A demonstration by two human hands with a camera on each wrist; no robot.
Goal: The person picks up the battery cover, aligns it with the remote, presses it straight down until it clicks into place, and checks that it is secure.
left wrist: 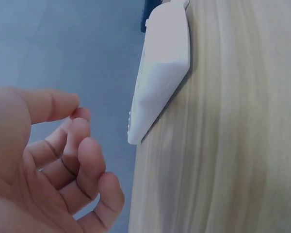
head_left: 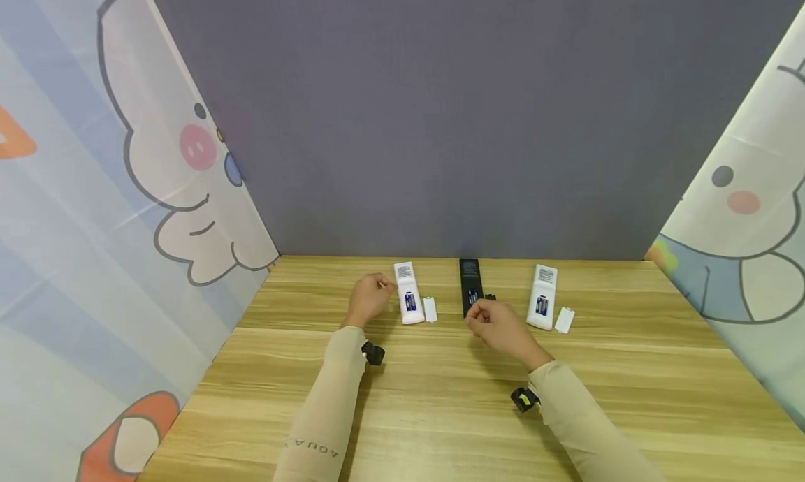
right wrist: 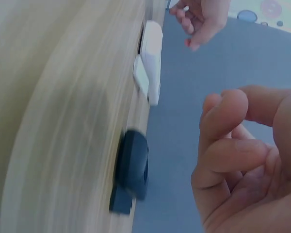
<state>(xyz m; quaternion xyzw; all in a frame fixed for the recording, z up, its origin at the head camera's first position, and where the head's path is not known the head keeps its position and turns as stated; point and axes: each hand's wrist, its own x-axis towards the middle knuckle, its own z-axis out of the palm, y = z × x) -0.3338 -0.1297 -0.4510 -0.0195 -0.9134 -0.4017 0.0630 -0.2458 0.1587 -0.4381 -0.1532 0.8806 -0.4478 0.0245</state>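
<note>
Three remote controls lie back-up on the table, each with blue batteries in its uncovered compartment. My left hand [head_left: 367,299] hovers just left of the left white remote [head_left: 411,316], fingers loosely curled and holding nothing; the left wrist view shows a gap between them. Beside that remote lies its white battery cover [head_left: 430,309]. Over the near end of the black remote [head_left: 470,276] is my right hand [head_left: 503,328], its thumb and index finger close together with nothing visible between them. A black battery cover [head_left: 490,297] lies at that remote's right side, partly hidden by the hand.
Farther right lies another white remote [head_left: 539,321], with a white battery cover [head_left: 564,320] next to it. The wooden table [head_left: 434,412] ends at a dark grey panel [head_left: 440,119]. Cartoon-printed curtains [head_left: 56,272] hang on both sides.
</note>
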